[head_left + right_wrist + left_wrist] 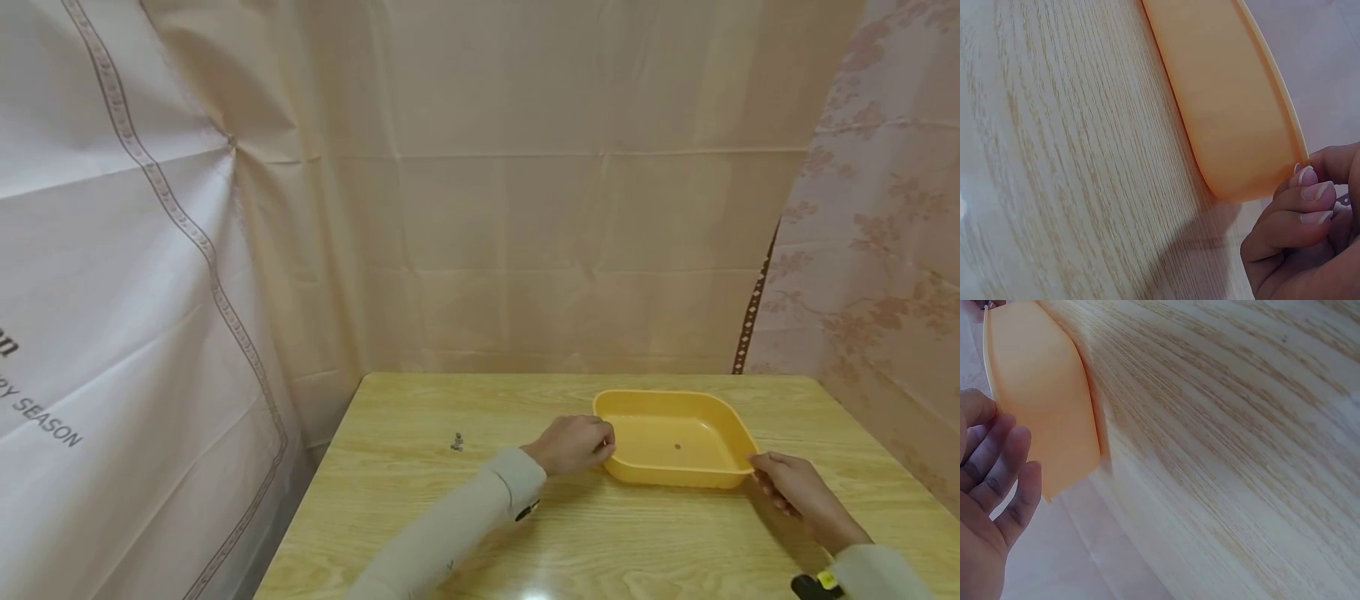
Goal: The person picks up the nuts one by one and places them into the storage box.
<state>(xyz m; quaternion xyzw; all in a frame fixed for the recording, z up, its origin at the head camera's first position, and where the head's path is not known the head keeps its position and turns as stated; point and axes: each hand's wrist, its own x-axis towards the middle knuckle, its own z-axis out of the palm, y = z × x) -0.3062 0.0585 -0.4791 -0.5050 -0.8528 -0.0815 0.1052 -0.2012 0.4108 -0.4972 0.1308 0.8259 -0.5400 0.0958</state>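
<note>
A shallow yellow plastic tray (675, 478) with rounded corners sits on the right half of the table. My left hand (573, 444) pinches its left rim between thumb and fingers. At the front right corner, my right hand (802, 492) grips the rim with thumb and curled fingers. One tiny dark round piece (678, 447) lies on the tray floor. In the left wrist view the tray's outer wall (1047, 394) stands beside my fingers. The right wrist view has the tray's wall (1229, 100) running up to my right fingertips.
Several small metallic pieces (457, 442) lie in a little cluster on the wood-grain table (405, 517), left of my left hand. Beige cloth (562, 208) hangs behind the table's far edge, with a printed white cloth (150, 333) on the left and floral cloth (892, 250) on the right.
</note>
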